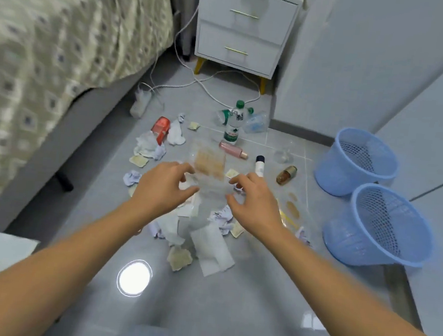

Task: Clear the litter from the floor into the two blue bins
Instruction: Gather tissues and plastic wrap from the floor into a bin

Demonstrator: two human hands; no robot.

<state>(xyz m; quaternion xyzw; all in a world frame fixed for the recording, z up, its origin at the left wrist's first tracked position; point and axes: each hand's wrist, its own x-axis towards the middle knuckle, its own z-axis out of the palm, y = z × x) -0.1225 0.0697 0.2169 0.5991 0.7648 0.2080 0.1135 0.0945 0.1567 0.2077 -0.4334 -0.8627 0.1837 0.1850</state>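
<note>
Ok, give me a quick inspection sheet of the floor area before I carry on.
Surface: grey tiled floor, glossy, with a lamp reflection.
Job's things: two blue bins standing at right, nothing seen inside; litter unsorted.
Clutter: crumpled tissues, green-capped bottle upright, pink bottle lying, amber bottle, red packet, wrappers.
Grippers: left hand and right hand together hold a clear plastic wrapper.
Cables: white cord looping to a power strip.
Surroundings: bed left, nightstand ahead.
</note>
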